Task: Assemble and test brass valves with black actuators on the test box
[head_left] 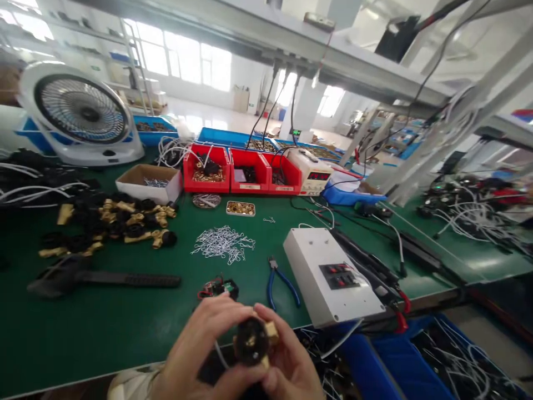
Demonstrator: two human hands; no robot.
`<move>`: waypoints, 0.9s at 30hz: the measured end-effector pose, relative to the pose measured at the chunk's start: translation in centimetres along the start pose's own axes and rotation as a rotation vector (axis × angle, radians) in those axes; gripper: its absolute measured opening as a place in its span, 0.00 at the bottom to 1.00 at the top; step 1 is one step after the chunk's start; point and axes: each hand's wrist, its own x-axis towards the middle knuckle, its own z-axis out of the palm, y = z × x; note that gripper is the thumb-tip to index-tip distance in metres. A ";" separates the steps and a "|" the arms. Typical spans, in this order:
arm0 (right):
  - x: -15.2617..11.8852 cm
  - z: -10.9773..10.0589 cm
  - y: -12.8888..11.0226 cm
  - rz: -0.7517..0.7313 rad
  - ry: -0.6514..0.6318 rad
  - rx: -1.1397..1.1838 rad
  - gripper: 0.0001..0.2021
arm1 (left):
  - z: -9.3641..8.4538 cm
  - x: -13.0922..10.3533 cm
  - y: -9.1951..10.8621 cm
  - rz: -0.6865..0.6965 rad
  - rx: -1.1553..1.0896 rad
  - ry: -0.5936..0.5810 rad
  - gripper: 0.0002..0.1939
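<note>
Both hands are at the bottom centre of the head view, around a black round part with brass fittings (pixel 252 341). My left hand (pixel 204 350) wraps it from the left, its thumb below. My right hand (pixel 291 355) grips it from the right, with brass showing between the fingers. A small circuit piece with red wires (pixel 216 288) lies just beyond my left hand. Blue-handled pliers (pixel 278 278) rest on the green mat, ahead of my right hand. Further away is a pile of silver clips (pixel 222 243).
A black hammer (pixel 125 279) and black-and-brass parts (pixel 120 219) lie at the left. Red bins (pixel 249 186), a white carton (pixel 166 191) and a fan (pixel 83 114) stand behind. A white box (pixel 328 278) and blue crates (pixel 375 364) are at the right.
</note>
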 end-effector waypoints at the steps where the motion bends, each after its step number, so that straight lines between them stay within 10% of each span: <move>1: -0.2 -0.1 -0.7 0.006 0.044 -0.006 0.34 | 1.0 0.2 0.7 -0.012 -0.048 -0.005 0.16; 18: -0.9 0.8 -2.9 0.147 0.085 0.138 0.27 | 2.2 0.3 2.7 -0.336 -0.434 -0.081 0.22; 23: -1.5 0.3 -2.4 0.059 0.080 -0.074 0.30 | 2.1 0.6 2.6 -0.480 -0.595 -0.124 0.18; 27: 0.8 -1.5 -2.1 -0.094 0.293 -0.666 0.31 | 1.9 0.8 2.6 -0.723 -0.851 -0.079 0.17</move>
